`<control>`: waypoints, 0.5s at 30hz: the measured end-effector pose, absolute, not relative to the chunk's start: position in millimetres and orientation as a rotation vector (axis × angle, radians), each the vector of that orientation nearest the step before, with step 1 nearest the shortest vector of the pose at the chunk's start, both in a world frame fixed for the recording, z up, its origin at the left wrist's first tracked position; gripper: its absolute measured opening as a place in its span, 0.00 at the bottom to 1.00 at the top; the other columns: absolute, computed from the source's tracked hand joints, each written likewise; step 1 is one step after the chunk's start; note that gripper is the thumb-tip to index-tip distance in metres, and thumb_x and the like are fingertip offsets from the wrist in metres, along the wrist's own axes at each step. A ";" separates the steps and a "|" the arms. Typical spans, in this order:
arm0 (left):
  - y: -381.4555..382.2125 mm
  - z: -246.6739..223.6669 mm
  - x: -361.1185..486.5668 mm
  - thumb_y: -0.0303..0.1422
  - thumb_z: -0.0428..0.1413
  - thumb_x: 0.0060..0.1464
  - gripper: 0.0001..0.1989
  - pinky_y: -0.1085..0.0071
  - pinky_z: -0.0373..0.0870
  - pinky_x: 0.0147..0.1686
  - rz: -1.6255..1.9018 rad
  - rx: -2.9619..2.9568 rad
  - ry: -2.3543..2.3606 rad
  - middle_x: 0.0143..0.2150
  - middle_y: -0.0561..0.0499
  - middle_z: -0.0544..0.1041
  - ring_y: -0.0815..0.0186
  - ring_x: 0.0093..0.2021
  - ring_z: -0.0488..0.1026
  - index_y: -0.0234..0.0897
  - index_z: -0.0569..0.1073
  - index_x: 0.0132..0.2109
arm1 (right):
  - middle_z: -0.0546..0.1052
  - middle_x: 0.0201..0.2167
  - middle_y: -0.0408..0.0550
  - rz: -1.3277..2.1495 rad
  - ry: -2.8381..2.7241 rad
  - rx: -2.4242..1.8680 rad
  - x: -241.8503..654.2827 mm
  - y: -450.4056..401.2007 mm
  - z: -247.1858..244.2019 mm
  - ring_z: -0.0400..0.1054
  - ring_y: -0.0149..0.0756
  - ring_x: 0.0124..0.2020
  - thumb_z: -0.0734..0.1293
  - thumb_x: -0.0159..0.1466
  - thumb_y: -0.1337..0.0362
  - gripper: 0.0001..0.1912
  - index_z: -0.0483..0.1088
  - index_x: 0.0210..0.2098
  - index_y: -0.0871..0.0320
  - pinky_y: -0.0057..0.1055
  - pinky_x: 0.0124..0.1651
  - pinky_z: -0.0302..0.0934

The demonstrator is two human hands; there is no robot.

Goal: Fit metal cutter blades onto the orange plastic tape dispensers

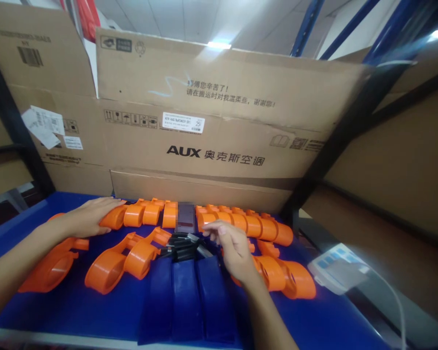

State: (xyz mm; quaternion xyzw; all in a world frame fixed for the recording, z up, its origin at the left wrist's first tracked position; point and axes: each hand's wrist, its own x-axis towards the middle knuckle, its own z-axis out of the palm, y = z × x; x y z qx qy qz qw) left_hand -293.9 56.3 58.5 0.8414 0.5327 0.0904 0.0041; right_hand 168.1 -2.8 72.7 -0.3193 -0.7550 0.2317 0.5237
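Observation:
My left hand (91, 215) reaches to the back left, its fingers spread over an orange ring-shaped part (114, 218) at the end of the back row. My right hand (231, 243) hovers right of the centre with its fingers curled; whether anything is between them I cannot make out. Behind it runs a row of orange parts (253, 226). Three dark blue flat strips (185, 296) lie side by side at the front middle, with black and silver pieces (185, 245) at their far ends. A dark rectangular object (186, 218) stands between the two back rows.
Larger orange rings (104, 272) lie at the front left, and more (299, 280) at the front right. A white device (337, 267) with a cable sits on the right. Behind the blue surface (124, 311) stands a cardboard wall (219, 141), with dark posts (324, 150) beside it.

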 end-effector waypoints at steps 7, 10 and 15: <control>70.5 51.3 -283.3 0.36 0.65 0.42 0.42 0.51 0.59 0.63 0.169 2.628 1.720 0.65 0.38 0.73 0.40 0.63 0.68 0.40 0.69 0.66 | 0.81 0.34 0.49 0.522 -1.808 -0.770 168.5 -2.7 71.8 0.74 0.38 0.33 0.56 0.77 0.52 0.23 0.80 0.43 0.56 0.34 0.38 0.66; 71.4 51.1 -278.4 0.35 0.63 0.43 0.39 0.51 0.59 0.61 0.132 2.716 1.743 0.61 0.35 0.75 0.39 0.60 0.69 0.36 0.70 0.65 | 0.81 0.33 0.49 0.516 -1.815 -0.766 168.5 -1.9 70.8 0.73 0.38 0.33 0.57 0.77 0.53 0.23 0.80 0.42 0.56 0.34 0.39 0.66; 67.7 63.9 -273.8 0.32 0.61 0.42 0.41 0.52 0.60 0.58 0.154 2.798 1.780 0.60 0.36 0.75 0.40 0.59 0.70 0.35 0.66 0.67 | 0.81 0.34 0.49 0.516 -1.821 -0.775 168.5 -3.1 72.2 0.74 0.38 0.34 0.57 0.77 0.54 0.21 0.79 0.42 0.56 0.33 0.39 0.66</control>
